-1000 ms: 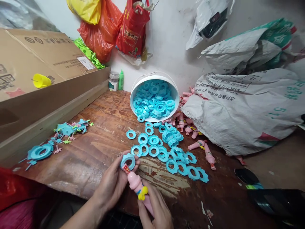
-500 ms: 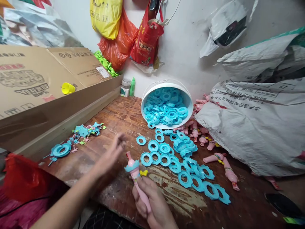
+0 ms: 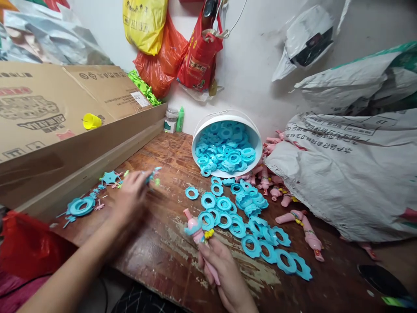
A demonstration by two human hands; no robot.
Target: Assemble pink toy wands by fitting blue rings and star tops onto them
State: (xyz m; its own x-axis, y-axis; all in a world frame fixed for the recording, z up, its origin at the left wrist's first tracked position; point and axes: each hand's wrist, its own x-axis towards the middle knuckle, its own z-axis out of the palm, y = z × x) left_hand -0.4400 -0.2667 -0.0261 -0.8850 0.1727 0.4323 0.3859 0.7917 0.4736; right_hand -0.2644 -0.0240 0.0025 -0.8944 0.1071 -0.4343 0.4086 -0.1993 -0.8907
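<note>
My right hand [image 3: 224,265] is wrapped round the lower part of a pink toy wand [image 3: 196,232], which tilts up to the left over the table. A blue scalloped collar [image 3: 193,230] sits around the wand's upper part, and a small yellow piece [image 3: 209,234] juts from its side. My left hand [image 3: 132,195], blurred, is closed at the left of the table. Small blue, pink and green plastic pieces [image 3: 152,174] stick out past its fingertips. Beside that hand lie a blue star-shaped piece [image 3: 110,177] and stacked blue rings [image 3: 81,205].
A tipped white bucket [image 3: 259,152] holds many blue rings. More blue rings [image 3: 224,203] spread in front of it. Pink wands [image 3: 311,237] lie near a white sack [image 3: 352,174] at right. A cardboard box [image 3: 97,93] borders the left, behind a wooden ledge [image 3: 130,148].
My left hand has moved left to the small pieces and closed; some of them have shifted right with its fingertips. My right hand has moved slightly right with the wand.
</note>
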